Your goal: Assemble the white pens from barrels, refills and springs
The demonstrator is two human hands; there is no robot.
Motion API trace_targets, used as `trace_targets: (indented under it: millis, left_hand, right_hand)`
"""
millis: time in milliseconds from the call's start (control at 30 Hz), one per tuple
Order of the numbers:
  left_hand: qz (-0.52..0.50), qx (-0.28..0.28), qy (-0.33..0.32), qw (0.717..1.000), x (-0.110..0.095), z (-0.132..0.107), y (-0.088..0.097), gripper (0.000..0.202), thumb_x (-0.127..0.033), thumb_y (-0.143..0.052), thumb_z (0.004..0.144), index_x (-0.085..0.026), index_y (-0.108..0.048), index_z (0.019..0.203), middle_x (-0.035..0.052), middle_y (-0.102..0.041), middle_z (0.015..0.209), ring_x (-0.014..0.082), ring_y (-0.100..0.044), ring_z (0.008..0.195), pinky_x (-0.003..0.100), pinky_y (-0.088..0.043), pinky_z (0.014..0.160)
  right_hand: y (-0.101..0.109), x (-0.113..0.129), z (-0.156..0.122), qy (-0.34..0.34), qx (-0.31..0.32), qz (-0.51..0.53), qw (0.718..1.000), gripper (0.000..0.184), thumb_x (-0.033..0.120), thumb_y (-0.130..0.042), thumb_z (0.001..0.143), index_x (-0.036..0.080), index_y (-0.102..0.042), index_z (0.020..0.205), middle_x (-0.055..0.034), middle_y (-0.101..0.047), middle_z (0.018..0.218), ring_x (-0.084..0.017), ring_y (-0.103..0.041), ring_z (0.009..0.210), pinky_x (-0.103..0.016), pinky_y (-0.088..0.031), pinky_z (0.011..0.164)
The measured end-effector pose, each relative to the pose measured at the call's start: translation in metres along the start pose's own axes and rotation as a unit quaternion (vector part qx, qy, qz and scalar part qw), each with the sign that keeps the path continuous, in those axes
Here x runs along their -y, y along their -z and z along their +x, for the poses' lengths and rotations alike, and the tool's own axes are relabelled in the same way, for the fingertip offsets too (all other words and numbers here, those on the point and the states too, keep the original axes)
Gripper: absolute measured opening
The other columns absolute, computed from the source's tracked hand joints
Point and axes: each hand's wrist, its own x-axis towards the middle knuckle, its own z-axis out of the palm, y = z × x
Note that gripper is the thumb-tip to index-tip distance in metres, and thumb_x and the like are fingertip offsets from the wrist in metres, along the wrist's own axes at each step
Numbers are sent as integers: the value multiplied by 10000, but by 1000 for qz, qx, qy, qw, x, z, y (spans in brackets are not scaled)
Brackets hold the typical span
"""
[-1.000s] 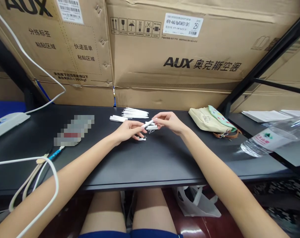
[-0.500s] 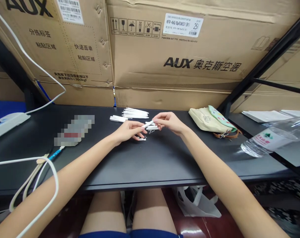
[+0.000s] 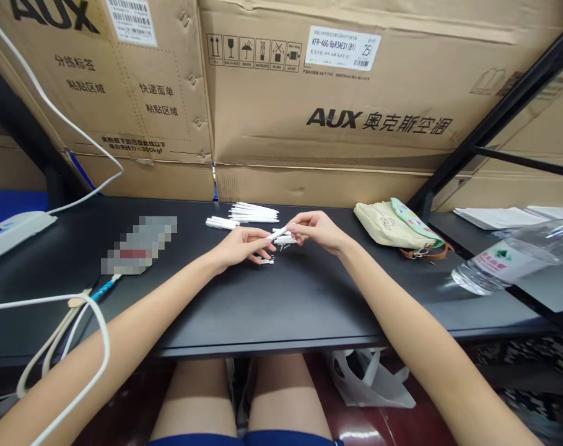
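Black desk [image 3: 281, 303]: pen [image 3: 278, 233] pinched between left hand [image 3: 240, 246] and right hand [image 3: 317, 230]; parts [image 3: 267, 261] at 6 o'clock could be scattered if it slips.

Grips: two, left grip [image 3: 239, 246] and right grip [image 3: 319, 230], pinching one slim white plastic pen [image 3: 277, 233].
White pen heap [image 3: 253, 212], 12 o'clock: overlapping, uncountable.
Printed brown cardboard boxes [image 3: 355, 93]: two.
Cream fabric pouch [image 3: 388, 226], 2 o'clock: one.
Clear plastic water bottle [image 3: 513, 257], 3 o'clock: one.

Bare forearms [image 3: 137, 328] and thighs [image 3: 197, 396], plus dark blue shorts [image 3: 244, 441], perhaps, barely in view at the bottom edge.
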Motion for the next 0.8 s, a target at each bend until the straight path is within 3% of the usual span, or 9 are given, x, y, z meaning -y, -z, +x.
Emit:
trace_targets:
  millis: [133, 333, 633, 700, 800]
  left_hand:
    - [-3, 3, 2, 1000, 1, 1, 0, 384, -418, -742, 679, -133, -692, 930, 103, -705, 848, 133, -636, 640, 222, -534, 547]
    - [5, 2, -1, 1000, 2, 2, 1, 370, -417, -730, 695, -139, -690, 936, 101, -705, 876, 137, -641, 667, 229, -535, 567]
    - [-5, 19, -16, 1000, -1, 0, -1, 365, -406, -750, 669, -127, -703, 900, 79, -704, 841, 94, -600, 607, 241, -550, 632]
    - [-6, 14, -13, 1000, -1, 0, -1, 368, -408, -749, 671, -126, -705, 903, 78, -704, 843, 89, -597, 610, 243, -554, 647]
    - [-7, 8, -11, 1000, 0, 0, 0, 373, -406, -746, 675, -131, -706, 924, 74, -704, 846, 89, -595, 620, 249, -560, 662]
  right_hand:
    - [-3, 0, 0, -6, -19, -11, 1000, 389, 463, -712, 685, 134, -546, 559, 16, -536, 485, -59, -473, 420, -190, -388, 434]
    - [-1, 2, -1, 7, -6, 3, 1000, 347, 426, -755, 638, 136, -653, 798, 23, -569, 531, -74, -497, 458, -197, -398, 450]
    - [-4, 2, -1, 24, -40, -18, 999, 401, 480, -726, 662, 140, -553, 537, 19, -525, 457, -60, -451, 405, -206, -388, 439]
    - [-4, 1, 0, 24, -40, -11, 999, 403, 488, -720, 668, 139, -555, 554, 17, -532, 464, -60, -455, 403, -205, -393, 441]
    - [-2, -1, 0, 13, -22, 19, 1000, 358, 464, -745, 648, 131, -635, 722, -6, -610, 571, -70, -502, 449, -207, -426, 469]
